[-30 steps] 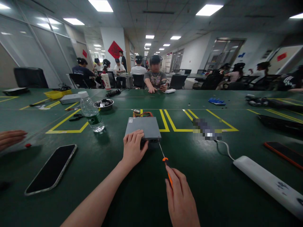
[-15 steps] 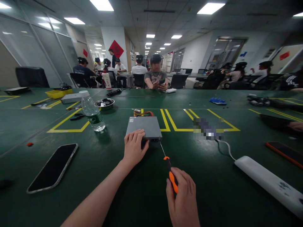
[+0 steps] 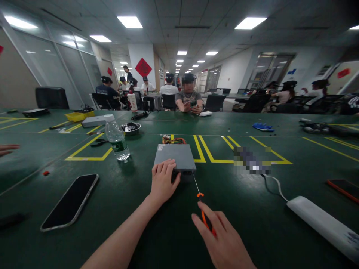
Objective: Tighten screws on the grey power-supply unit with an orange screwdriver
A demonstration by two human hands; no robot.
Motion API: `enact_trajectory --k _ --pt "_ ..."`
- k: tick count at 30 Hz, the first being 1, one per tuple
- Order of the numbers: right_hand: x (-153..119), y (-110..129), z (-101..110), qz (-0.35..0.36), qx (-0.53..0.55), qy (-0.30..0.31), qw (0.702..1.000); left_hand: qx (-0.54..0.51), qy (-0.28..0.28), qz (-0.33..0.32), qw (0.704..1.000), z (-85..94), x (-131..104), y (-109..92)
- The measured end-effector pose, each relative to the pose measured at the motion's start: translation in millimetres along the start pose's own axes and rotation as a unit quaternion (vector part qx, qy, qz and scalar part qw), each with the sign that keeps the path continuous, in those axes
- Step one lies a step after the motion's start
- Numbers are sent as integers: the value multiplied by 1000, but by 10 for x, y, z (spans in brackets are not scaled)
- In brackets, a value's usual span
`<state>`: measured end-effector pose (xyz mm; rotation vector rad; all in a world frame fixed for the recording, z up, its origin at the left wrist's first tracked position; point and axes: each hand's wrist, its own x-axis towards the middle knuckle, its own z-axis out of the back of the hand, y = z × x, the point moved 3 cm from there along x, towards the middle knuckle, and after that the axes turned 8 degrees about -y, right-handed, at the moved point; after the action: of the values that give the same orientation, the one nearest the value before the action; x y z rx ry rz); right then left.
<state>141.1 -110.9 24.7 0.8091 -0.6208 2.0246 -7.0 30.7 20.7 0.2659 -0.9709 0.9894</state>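
Observation:
A grey metal computer power supply (image 3: 176, 152) lies flat on the green table, its coloured wires (image 3: 175, 141) at the far side. My left hand (image 3: 164, 182) grips its near left edge, fingers on the top and thumb at the front face. My right hand (image 3: 223, 231) is around the orange and black handle of a screwdriver (image 3: 200, 195), thumb on the left side and fingers on the right, partly covering it. The thin shaft points up and away to the near right corner of the power supply. Whether its tip sits in a screw is too small to tell.
A water bottle (image 3: 117, 144), a metal bowl (image 3: 131, 128) and a phone (image 3: 71, 201) stand or lie to the left. On the right are a white power strip (image 3: 319, 224) and a blurred-out object (image 3: 251, 160). Another person's hand (image 3: 8, 149) shows at the left edge.
My right hand has shifted its fingers on the screwdriver handle, with the fingers more spread. The whole view has moved slightly. Another person's hand has come in at the left.

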Motion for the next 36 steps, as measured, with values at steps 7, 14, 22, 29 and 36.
enact_trajectory --k 7,14,22,29,36 --pt "100 -120 44 116 55 101 987 0 3 -1 1000 -2 -2 2" --pt "114 -193 -22 223 91 141 960 -1 7 5 1000 -9 -6 5" --pt "0 -306 -111 175 141 56 973 -5 2 4 1000 -17 -6 8" --pt "-7 -265 -109 153 172 -19 973 -6 4 8 1000 -22 -10 15" --pt "-31 -296 -75 132 168 -7 977 -9 7 9 1000 -10 -8 5"
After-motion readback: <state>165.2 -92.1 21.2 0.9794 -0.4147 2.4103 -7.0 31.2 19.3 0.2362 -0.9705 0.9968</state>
